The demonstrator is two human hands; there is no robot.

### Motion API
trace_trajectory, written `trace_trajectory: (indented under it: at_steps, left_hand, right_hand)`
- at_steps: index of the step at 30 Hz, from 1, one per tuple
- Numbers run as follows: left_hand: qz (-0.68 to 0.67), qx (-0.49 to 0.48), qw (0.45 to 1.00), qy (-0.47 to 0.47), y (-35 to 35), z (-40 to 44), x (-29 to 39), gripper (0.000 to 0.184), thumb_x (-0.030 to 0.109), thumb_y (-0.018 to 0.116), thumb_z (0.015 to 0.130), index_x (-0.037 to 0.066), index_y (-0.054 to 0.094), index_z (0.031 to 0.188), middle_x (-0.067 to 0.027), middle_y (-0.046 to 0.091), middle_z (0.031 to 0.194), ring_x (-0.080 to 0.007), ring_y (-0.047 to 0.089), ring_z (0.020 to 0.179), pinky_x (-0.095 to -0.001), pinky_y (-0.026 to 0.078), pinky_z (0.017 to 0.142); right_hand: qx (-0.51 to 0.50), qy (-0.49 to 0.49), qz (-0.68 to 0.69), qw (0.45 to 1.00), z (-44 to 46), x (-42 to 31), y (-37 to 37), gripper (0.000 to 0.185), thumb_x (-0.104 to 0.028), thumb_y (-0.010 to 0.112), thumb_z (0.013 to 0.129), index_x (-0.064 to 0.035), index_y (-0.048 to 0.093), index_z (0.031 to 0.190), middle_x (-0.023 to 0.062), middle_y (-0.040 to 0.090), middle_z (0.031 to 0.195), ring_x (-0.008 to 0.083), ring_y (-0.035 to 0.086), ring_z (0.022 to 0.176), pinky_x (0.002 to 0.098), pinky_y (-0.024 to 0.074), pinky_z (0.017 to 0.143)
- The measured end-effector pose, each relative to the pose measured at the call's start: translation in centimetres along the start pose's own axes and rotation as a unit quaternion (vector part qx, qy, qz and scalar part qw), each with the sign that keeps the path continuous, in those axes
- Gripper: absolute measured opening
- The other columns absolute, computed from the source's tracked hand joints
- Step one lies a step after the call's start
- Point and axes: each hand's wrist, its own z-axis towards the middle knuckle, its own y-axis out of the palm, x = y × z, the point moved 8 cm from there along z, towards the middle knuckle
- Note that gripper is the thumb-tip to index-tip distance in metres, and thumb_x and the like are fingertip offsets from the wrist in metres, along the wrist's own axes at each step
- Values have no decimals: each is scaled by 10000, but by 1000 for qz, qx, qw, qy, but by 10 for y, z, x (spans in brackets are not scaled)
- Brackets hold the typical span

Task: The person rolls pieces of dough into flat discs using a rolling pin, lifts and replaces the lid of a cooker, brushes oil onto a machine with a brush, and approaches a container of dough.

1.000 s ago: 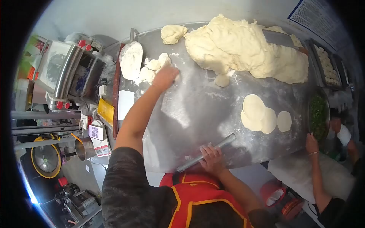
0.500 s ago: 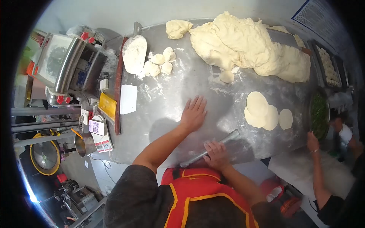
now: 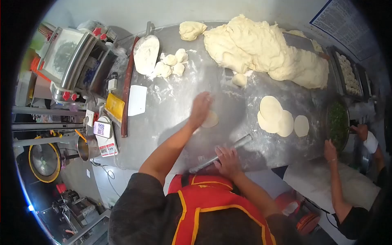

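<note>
My left hand [image 3: 200,108] is over the middle of the metal worktop, its fingers smeared by motion. A small flattened disc of dough [image 3: 211,119] lies on the worktop right beside that hand. Across the near edge, a rolling pin [image 3: 242,141] lies at a slant, and my right hand [image 3: 228,162] is closed over its middle. Off to the right are several thin round dough wrappers [image 3: 271,108], most overlapping, with one wrapper [image 3: 301,125] apart from them. A small dough ball [image 3: 239,80] sits below the big dough mass [image 3: 261,47].
Several floured dough pieces [image 3: 178,69] lie near a flour scoop [image 3: 146,55]. A long wooden rod [image 3: 127,92], white card [image 3: 137,100] and scale [image 3: 107,145] line the left side. Another person's hand [image 3: 330,150] is near a bowl of chopped greens [image 3: 338,122]. A dough machine [image 3: 67,61] stands left.
My left hand has lifted from its flat, spread pose and shifted slightly up-left, uncovering the small dough disc. My right hand stays on the rolling pin. The whole view has shifted slightly.
</note>
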Motion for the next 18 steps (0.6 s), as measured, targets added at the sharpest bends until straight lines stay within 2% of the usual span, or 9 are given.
trace_trajectory:
  at_steps: [1, 2, 4, 7, 10, 13, 16, 18]
  left_hand:
    - [-113, 28, 991, -65, -18, -1, -13, 535, 337, 628, 888, 18, 507, 1300, -205, 525, 1300, -361, 457, 1251, -441, 355, 1039]
    - [-16, -24, 999, -21, -18, -7, -5, 479, 296, 664, 854, 18, 542, 1224, -194, 559, 1197, -358, 504, 1162, -430, 395, 976]
    - [176, -121, 975, 68, -8, -18, 8, 369, 215, 736, 785, 18, 612, 1072, -172, 627, 992, -352, 598, 984, -409, 475, 848]
    - [122, -243, 961, -45, 11, -16, -5, 349, 183, 746, 749, 32, 599, 1027, -163, 613, 917, -344, 589, 967, -411, 467, 798]
    - [105, -162, 981, 22, 2, 26, 23, 347, 194, 743, 745, 51, 603, 1029, -141, 612, 950, -326, 580, 981, -406, 459, 822]
    - [70, -14, 981, 182, -13, 69, 70, 278, 169, 706, 777, 47, 609, 1006, -133, 593, 1105, -311, 556, 1070, -384, 467, 889]
    - [178, -147, 964, 134, 26, 90, 63, 319, 169, 635, 838, 48, 592, 1130, -159, 519, 1272, -319, 485, 1206, -376, 422, 1008]
    - [284, -108, 913, 271, 53, 99, 61, 403, 181, 590, 876, 53, 530, 1254, -157, 484, 1340, -345, 439, 1263, -410, 382, 1049]
  right_hand:
    - [2, 2, -8, 1000, 1, 0, 0, 549, -359, 617, 851, -90, 507, 1317, 79, 510, 1327, 268, 425, 1284, 496, 287, 1090]
    - [5, 4, -16, 1000, 2, -1, 1, 546, -363, 620, 852, -86, 513, 1310, 77, 513, 1325, 257, 428, 1280, 490, 291, 1093]
    - [6, 0, -4, 1000, 2, -1, 2, 559, -352, 631, 837, -92, 506, 1316, 84, 516, 1310, 275, 437, 1270, 507, 300, 1075]
    - [31, -5, 7, 999, 0, 3, 5, 560, -349, 640, 825, -94, 513, 1307, 87, 522, 1290, 278, 451, 1250, 517, 315, 1059]
    - [32, -11, 11, 999, 1, 4, 2, 543, -349, 643, 820, -94, 528, 1286, 86, 527, 1278, 271, 461, 1234, 515, 327, 1051]
    - [32, -21, 16, 999, 0, 5, 4, 525, -347, 640, 823, -94, 536, 1271, 83, 530, 1275, 264, 463, 1232, 511, 329, 1050]
    - [13, -14, 13, 1000, -1, 3, 5, 507, -349, 635, 830, -93, 541, 1258, 78, 532, 1272, 259, 464, 1231, 502, 329, 1051]
    - [11, -17, 2, 1000, 2, 3, -3, 503, -353, 638, 831, -95, 545, 1252, 75, 534, 1268, 259, 466, 1229, 493, 328, 1054]
